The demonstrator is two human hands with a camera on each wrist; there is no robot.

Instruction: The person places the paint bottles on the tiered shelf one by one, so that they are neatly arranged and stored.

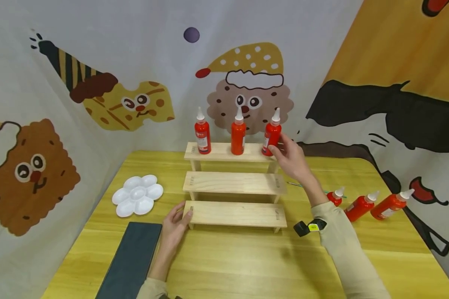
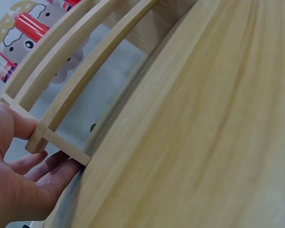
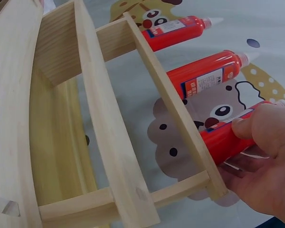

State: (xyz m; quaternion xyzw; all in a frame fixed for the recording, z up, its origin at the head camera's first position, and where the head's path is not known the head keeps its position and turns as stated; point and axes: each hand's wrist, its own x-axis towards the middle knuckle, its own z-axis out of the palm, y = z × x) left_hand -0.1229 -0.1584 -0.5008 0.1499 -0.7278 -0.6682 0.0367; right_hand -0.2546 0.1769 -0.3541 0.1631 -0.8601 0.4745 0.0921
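A three-step wooden stand stands on the table, its top step carrying three red squeeze bottles with white nozzle caps. My right hand grips the rightmost paint bottle, thumb on the near side and fingers behind; it is upright at the step's right end. The middle bottle and left bottle stand apart from it. My left hand holds the left end of the lowest step. In the left wrist view, the thumb lies on that board and the fingers reach below it.
To the right on the table stand more red bottles, partly behind my right sleeve. A thin brush lies near them. At left are a white flower-shaped palette and a dark flat board. A cartoon-printed cloth hangs behind.
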